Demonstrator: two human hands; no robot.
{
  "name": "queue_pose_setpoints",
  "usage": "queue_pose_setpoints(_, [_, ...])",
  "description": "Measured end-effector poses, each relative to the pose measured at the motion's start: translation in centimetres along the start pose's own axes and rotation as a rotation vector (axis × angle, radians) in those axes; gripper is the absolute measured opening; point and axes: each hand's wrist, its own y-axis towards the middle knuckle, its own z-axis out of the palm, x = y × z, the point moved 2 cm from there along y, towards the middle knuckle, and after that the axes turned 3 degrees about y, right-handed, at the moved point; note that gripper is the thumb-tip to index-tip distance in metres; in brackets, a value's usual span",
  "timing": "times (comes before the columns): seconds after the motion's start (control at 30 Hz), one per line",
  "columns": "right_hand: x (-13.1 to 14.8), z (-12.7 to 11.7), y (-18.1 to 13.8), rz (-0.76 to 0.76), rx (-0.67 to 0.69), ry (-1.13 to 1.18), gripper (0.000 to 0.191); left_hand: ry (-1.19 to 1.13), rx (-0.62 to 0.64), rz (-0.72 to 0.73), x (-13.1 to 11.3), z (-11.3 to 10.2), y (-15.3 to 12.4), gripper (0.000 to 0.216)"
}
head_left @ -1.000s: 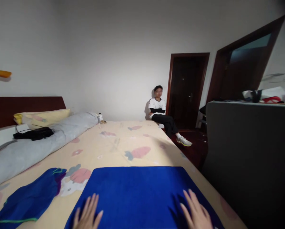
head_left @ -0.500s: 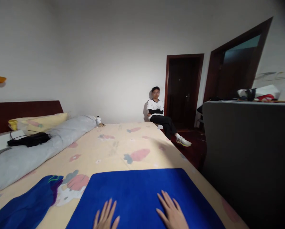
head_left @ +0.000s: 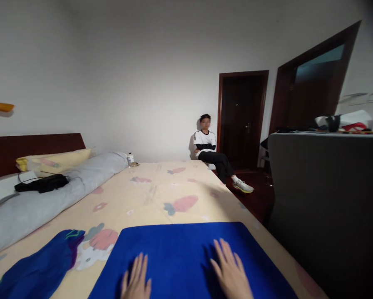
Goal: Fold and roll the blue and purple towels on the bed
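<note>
A bright blue cloth lies flat on the bed at the bottom of the view. My left hand rests palm down on its near part, fingers spread. My right hand lies flat on the cloth further right, fingers also apart. Neither hand grips anything. A second, crumpled blue garment with green trim lies on the sheet to the left of the cloth.
A long grey bolster with a black pouch and a yellow pillow lie at the headboard. A person sits by the far wall near a dark door. A grey panel stands right of the bed.
Both hands slid inward from the cloth's outer edges toward its middle, then shifted slightly right and forward. The cloth stays flat.
</note>
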Motion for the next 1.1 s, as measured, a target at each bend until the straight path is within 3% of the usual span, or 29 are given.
queue_pose_setpoints(0.07, [5.9, 1.4, 2.2, -0.103, 0.156, 0.079, 0.064, -0.06, -0.045, 0.081, -4.6, -1.2, 2.4, 0.06])
queue_pose_setpoints(0.13, [9.4, 2.9, 3.5, -0.114, 0.266, 0.107, 0.061, -0.085, -0.041, 0.084, -7.1, -1.6, 4.5, 0.059])
queue_pose_setpoints(0.23, [9.9, 4.4, 4.2, -0.099, 0.339, 0.09, 0.063, -0.094, 0.001, 0.058, -6.1, -0.9, 6.2, 0.058])
queue_pose_setpoints(0.37, [4.2, 4.1, 4.3, -0.038, 0.278, 0.014, 0.067, -0.068, 0.004, -0.043, 1.2, 0.0, 6.2, 0.058])
queue_pose_setpoints(0.47, [-2.8, 2.7, 4.2, 0.081, 0.214, -0.073, 0.069, -0.054, 0.001, -0.159, 7.2, 0.2, 5.4, 0.059])
queue_pose_setpoints(0.57, [-10.3, 1.5, 3.6, 0.241, 0.196, -0.118, 0.074, -0.065, -0.008, -0.211, 11.6, 0.7, 4.6, 0.062])
queue_pose_setpoints(0.67, [-15.7, 0.8, 2.8, 0.314, 0.165, -0.178, 0.079, -0.081, -0.03, -0.178, 13.6, 1.4, 4.2, 0.062])
queue_pose_setpoints(0.8, [-18.2, 0.7, 2.3, 0.312, 0.126, -0.194, 0.081, -0.051, -0.034, -0.174, 13.9, 1.8, 3.9, 0.06])
queue_pose_setpoints(0.9, [-17.2, 0.4, 2.5, 0.318, 0.072, -0.232, 0.079, 0.031, -0.073, -0.2, 13.3, 1.3, 3.7, 0.058])
queue_pose_setpoints(0.97, [-14.8, 0.1, 2.9, 0.262, -0.005, -0.258, 0.076, 0.107, -0.142, -0.204, 11.8, 0.6, 3.8, 0.056])
queue_pose_setpoints(1.03, [-10.5, 0.2, 3.5, 0.136, -0.031, -0.217, 0.073, 0.128, -0.172, -0.12, 8.8, -0.4, 4.4, 0.056])
queue_pose_setpoints(1.1, [-4.4, 1.0, 4.3, -0.02, 0.074, -0.086, 0.069, 0.071, -0.13, 0.02, 4.3, -1.2, 5.3, 0.057])
